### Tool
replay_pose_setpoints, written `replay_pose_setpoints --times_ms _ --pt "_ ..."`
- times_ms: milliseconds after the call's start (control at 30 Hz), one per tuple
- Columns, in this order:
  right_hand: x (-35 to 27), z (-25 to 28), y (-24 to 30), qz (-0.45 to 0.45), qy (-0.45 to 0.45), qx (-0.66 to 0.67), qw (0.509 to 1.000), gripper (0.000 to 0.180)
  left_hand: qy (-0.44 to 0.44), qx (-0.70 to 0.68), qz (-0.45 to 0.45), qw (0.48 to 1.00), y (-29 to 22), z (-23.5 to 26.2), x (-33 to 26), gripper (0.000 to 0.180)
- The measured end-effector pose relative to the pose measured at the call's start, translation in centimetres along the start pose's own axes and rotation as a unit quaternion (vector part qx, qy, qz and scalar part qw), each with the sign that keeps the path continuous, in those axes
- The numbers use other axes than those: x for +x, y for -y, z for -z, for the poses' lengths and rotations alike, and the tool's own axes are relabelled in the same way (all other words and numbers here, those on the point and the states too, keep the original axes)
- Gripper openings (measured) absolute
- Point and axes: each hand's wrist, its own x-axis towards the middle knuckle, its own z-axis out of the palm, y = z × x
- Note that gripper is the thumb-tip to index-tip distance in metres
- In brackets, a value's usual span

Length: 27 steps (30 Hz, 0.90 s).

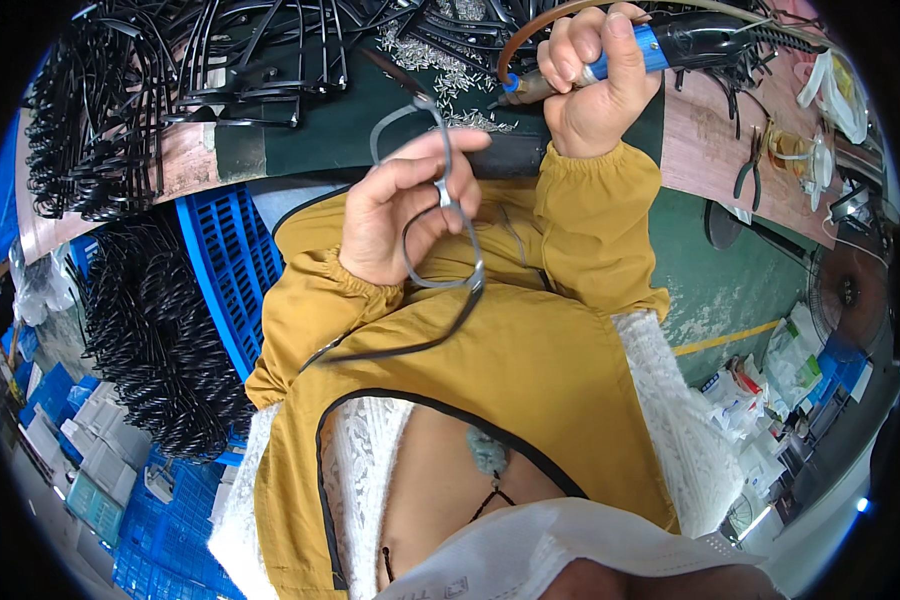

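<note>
My left hand (400, 210) holds a grey eyeglass frame (448, 200) by its bridge, fingers curled round it, one black temple arm (400, 345) hanging down over my yellow jacket. My right hand (590, 85) is closed round the blue handle of an electric screwdriver (670, 45), whose tip points left toward the frame's upper corner, a short gap away. A brown cable arcs over the tool. Both hands are raised over the edge of a dark green workbench (350, 140).
Piles of black eyeglass frames (100, 110) and loose temples cover the bench's left. Small metal screws (450, 60) are scattered near the tool. Blue plastic crates (225, 270) with stacked black frames stand at the left. Pliers (750, 165) and clear glasses lie on the right.
</note>
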Motion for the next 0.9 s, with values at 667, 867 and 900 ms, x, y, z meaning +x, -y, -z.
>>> replay_pose_setpoints --times_ms 667,867,900 --pt "-2.9 -0.8 2.1 -0.134 0.05 -0.113 0.983 0.016 0.019 0.432 -0.414 0.801 6.3 2.8 -0.4 0.013" --pt "-3.7 -0.8 2.6 -0.186 0.121 -0.124 0.967 0.014 0.019 0.427 -0.414 0.803 6.7 3.4 -0.3 0.012" --pt "-3.7 -0.7 2.8 -0.209 0.078 -0.114 0.968 0.013 0.019 0.426 -0.386 0.818 6.4 3.4 -0.5 0.012"
